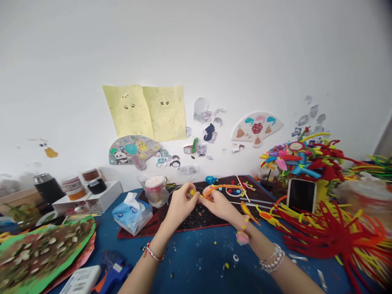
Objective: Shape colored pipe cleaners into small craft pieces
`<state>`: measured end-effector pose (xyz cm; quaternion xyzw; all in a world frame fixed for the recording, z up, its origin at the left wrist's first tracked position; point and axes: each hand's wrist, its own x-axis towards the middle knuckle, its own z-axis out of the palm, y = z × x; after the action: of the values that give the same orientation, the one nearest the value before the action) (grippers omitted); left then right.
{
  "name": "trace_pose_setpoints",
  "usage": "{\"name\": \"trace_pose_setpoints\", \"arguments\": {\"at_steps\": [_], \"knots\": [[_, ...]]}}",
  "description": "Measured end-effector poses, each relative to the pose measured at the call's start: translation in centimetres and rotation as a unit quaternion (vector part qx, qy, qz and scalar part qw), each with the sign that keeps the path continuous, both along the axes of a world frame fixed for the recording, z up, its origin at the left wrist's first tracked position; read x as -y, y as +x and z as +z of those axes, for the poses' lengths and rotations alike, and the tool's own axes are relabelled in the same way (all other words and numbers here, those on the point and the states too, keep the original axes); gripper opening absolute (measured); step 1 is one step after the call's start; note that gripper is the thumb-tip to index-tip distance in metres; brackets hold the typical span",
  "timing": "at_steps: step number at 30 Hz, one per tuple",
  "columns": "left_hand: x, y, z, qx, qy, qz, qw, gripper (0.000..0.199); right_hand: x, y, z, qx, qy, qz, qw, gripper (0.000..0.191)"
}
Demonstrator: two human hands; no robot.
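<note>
My left hand [180, 203] and my right hand [219, 204] meet above a black work mat [199, 218], fingertips close together. A small yellow fuzzy pipe cleaner [192, 192] is pinched in my left fingers. An orange fuzzy pipe cleaner [222, 186] arcs away from my right fingers toward the far side of the mat. The point where the two pieces meet is partly hidden by my fingers. A pink and yellow pipe cleaner piece [242, 236] hangs below my right wrist. A red string bracelet [152, 252] circles my left wrist, and a pearl bracelet [272, 259] circles my right.
A tissue box [131, 213] and a plastic jar [153, 191] stand left of the mat. A hot glue gun [114, 271] lies at front left. A phone [301, 195] and a large heap of red, yellow and orange pipe cleaner crafts [333, 232] fill the right side.
</note>
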<state>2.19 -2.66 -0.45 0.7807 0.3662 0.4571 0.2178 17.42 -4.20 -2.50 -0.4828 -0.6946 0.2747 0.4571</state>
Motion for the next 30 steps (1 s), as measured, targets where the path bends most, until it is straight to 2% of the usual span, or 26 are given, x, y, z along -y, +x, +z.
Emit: {"name": "trace_pose_setpoints", "arguments": {"at_steps": [5,10,12,14,16,19,22,25,28,30], "knots": [[-0.6,0.4,-0.5,0.096,-0.087,-0.049,0.990,0.013,-0.8,0.8,-0.5,0.064,0.005,-0.033,0.997,0.028],[-1.1,1.3,-1.7,0.175,-0.103,-0.022,0.979,0.022,-1.2,1.4,-0.6,0.163,0.054,-0.136,0.976,0.040],[-1.2,1.7,-2.1,0.211,-0.138,-0.029,0.967,0.026,-1.5,1.5,-0.7,0.163,0.070,-0.176,0.968,0.039],[-1.4,1.9,-2.4,0.234,-0.202,-0.050,0.950,0.027,-1.9,1.7,-0.9,0.142,0.083,-0.187,0.968,0.037],[-1.7,1.8,-2.5,0.227,-0.267,-0.077,0.933,0.027,-2.3,2.0,-0.9,0.118,0.090,-0.169,0.974,0.037],[-2.1,1.4,-2.6,0.162,-0.343,-0.135,0.915,0.029,-2.5,2.5,-0.8,0.123,0.096,-0.135,0.978,0.037],[-2.2,1.3,-3.0,0.068,-0.385,-0.211,0.896,0.032,-1.8,3.0,-0.4,0.179,0.099,-0.090,0.975,0.035],[-1.5,1.8,-3.5,0.002,-0.396,-0.275,0.876,0.029,-0.9,3.5,0.3,0.266,0.089,-0.053,0.958,0.033],[-0.7,2.2,-3.6,0.015,-0.409,-0.288,0.866,0.025,-0.2,4.1,1.0,0.356,0.077,-0.040,0.930,0.031],[-0.4,2.2,-3.3,0.043,-0.440,-0.314,0.841,0.028,0.0,4.4,1.4,0.372,0.057,-0.031,0.926,0.029]]}}
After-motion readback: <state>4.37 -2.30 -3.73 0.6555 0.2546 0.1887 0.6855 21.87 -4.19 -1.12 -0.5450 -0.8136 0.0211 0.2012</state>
